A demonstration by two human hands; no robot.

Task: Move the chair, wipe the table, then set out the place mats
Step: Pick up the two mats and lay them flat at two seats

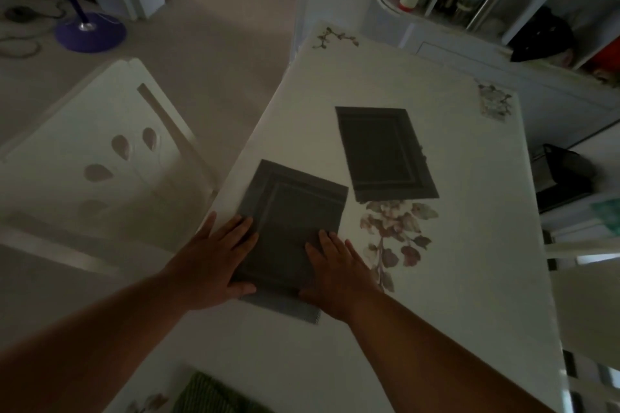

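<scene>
Both hands are lying flat with fingers straight, left hand (214, 258) and right hand (339, 273) pressing the near mat (288, 221) onto the table (469, 245). A far mat (382, 152) is lying just beyond. The chair (97, 157) is standing aside, so placing looks nearly finished.

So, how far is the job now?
The white chair stands away from the table. One place mat lies flat. The left hand and right hand press on the near place mat. Whether more mats remain is unseen.
</scene>
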